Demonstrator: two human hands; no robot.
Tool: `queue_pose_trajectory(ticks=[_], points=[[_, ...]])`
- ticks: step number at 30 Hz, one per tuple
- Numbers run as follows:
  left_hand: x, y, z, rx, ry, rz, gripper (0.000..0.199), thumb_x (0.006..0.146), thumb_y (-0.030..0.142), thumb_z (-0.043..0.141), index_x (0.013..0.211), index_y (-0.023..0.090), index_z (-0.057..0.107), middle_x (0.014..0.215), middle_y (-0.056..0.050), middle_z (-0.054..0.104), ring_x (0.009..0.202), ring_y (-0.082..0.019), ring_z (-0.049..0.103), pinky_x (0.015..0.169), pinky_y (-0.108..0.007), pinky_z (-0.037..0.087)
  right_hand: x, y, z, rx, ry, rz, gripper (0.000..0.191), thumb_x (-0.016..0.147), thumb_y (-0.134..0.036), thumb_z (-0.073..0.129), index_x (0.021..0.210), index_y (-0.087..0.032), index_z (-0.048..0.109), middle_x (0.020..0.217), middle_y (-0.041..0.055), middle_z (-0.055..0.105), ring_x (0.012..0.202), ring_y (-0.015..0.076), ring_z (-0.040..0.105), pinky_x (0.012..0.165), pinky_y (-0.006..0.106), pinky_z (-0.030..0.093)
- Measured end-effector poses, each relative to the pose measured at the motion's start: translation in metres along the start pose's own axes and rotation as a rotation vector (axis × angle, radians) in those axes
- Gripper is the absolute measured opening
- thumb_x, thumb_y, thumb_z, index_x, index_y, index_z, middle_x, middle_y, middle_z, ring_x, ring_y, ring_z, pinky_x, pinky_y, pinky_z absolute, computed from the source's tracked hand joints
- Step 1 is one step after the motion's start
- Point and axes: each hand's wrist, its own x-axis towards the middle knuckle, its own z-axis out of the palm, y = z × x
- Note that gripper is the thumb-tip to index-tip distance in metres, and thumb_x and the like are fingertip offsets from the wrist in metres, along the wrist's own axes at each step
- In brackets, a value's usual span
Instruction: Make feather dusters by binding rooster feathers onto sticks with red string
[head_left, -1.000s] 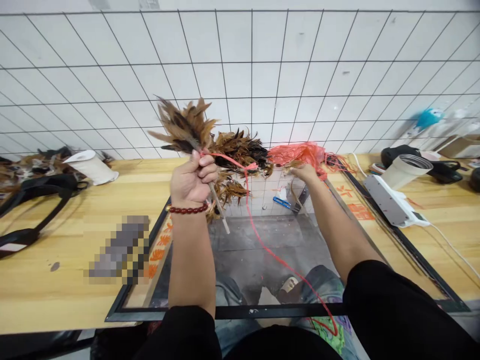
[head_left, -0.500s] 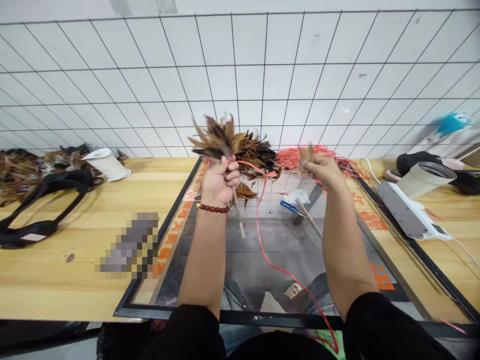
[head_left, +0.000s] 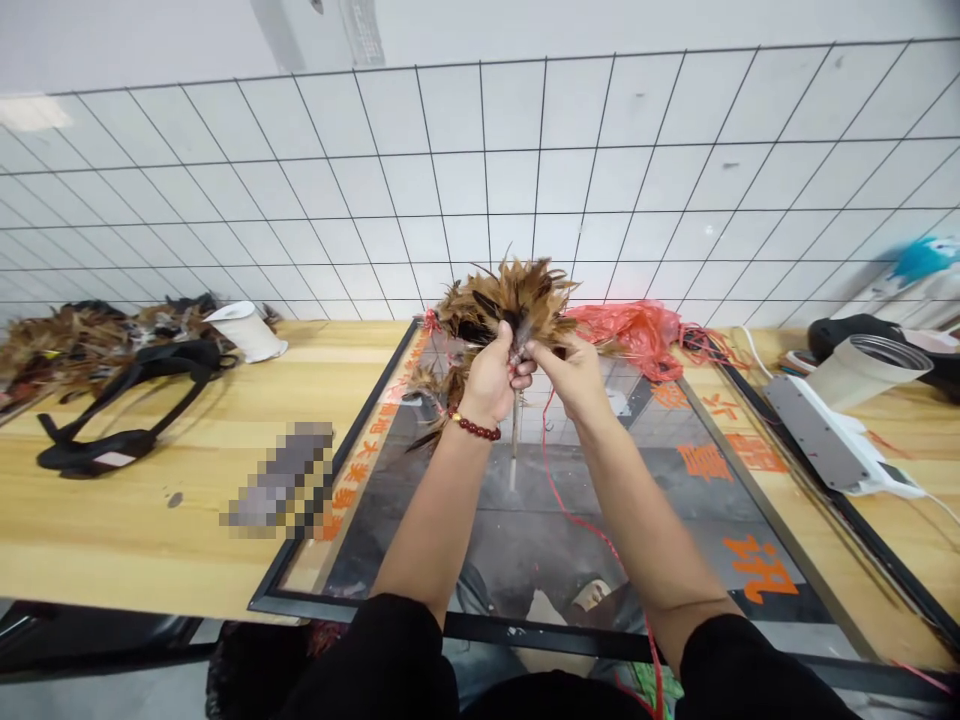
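A feather duster [head_left: 529, 300] with brown and black feathers is held upright over the glass panel. My left hand [head_left: 495, 378] is closed around its thin stick [head_left: 514, 450] just below the feathers, the thumb pressed on the quill ends. Right beside it, my right hand [head_left: 571, 375] is closed in a pinch on feathers at the base of the bunch; the fingers partly hide them. From near the hands a red plastic string [head_left: 562, 505] runs down across the glass towards my lap. More brown feathers [head_left: 442, 385] lie behind my left hand.
Under my hands lies a black-framed glass panel [head_left: 420, 560] with orange characters. Crumpled red plastic [head_left: 637, 330] sits at the back. Leftwards are a white spool [head_left: 247, 332], a black strap frame [head_left: 135, 430] and a feather pile [head_left: 82, 345]. A power strip [head_left: 832, 435] and cup [head_left: 870, 370] stand right.
My right hand has moved left from the red plastic to the feather duster, bringing a small bunch of feathers. My left hand has shifted slightly right with the stick. The view has swung slightly.
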Motion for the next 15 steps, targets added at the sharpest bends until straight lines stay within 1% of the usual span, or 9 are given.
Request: queue_pose_trajectory(ticks=[3, 6, 8, 10, 12, 15], points=[[-0.004, 0.000, -0.001, 0.040, -0.139, 0.003, 0.020, 0.083, 0.026, 0.068, 0.077, 0.014, 0.053, 0.071, 0.000, 0.053, 0.054, -0.005, 0.047, 0.043, -0.015, 0.031, 0.002, -0.004, -0.010, -0.053, -0.016, -0.004, 0.033, 0.067, -0.049, 0.075, 0.075, -0.019, 0.063, 0.073, 0.0004, 0.062, 0.059, 0.0135, 0.062, 0.055, 0.028, 0.054], [-0.006, 0.000, -0.004, 0.101, -0.245, 0.010, 0.017, 0.079, 0.019, 0.071, 0.081, 0.013, 0.055, 0.075, -0.001, 0.053, 0.059, -0.006, 0.047, 0.046, -0.015, 0.033, 0.004, -0.007, -0.018, -0.165, -0.008, -0.081, 0.026, 0.071, -0.043, 0.073, 0.069, -0.019, 0.065, 0.075, 0.0033, 0.065, 0.072, 0.0178, 0.064, 0.067, 0.032, 0.055], [-0.006, -0.001, -0.005, 0.140, -0.271, 0.021, 0.021, 0.076, 0.020, 0.074, 0.082, 0.013, 0.056, 0.075, 0.000, 0.050, 0.058, -0.005, 0.044, 0.045, -0.014, 0.030, 0.006, -0.006, -0.023, -0.230, 0.024, -0.149, 0.022, 0.072, -0.040, 0.073, 0.066, -0.020, 0.065, 0.077, 0.0044, 0.066, 0.082, 0.0201, 0.064, 0.076, 0.034, 0.053], [-0.005, -0.002, -0.006, 0.165, -0.276, 0.041, 0.025, 0.073, 0.021, 0.077, 0.082, 0.014, 0.055, 0.076, 0.000, 0.049, 0.058, -0.005, 0.042, 0.046, -0.014, 0.029, 0.008, -0.003, -0.025, -0.248, 0.045, -0.187, 0.020, 0.071, -0.038, 0.073, 0.067, -0.020, 0.065, 0.082, 0.0049, 0.067, 0.089, 0.0210, 0.063, 0.082, 0.035, 0.052], [-0.004, -0.002, -0.007, 0.176, -0.279, 0.064, 0.027, 0.072, 0.022, 0.079, 0.082, 0.014, 0.054, 0.077, 0.000, 0.049, 0.058, -0.004, 0.041, 0.046, -0.014, 0.029, 0.009, 0.000, -0.024, -0.226, 0.046, -0.181, 0.020, 0.071, -0.039, 0.073, 0.073, -0.020, 0.066, 0.086, 0.0048, 0.068, 0.091, 0.0208, 0.063, 0.085, 0.034, 0.050], [-0.002, -0.004, -0.009, 0.193, -0.276, 0.105, 0.030, 0.072, 0.024, 0.079, 0.084, 0.015, 0.053, 0.076, 0.001, 0.047, 0.058, -0.004, 0.039, 0.046, -0.013, 0.028, 0.010, 0.002, -0.021, -0.163, 0.022, -0.125, 0.031, 0.070, -0.046, 0.073, 0.085, -0.020, 0.065, 0.091, 0.0046, 0.069, 0.091, 0.0195, 0.063, 0.085, 0.033, 0.050]])
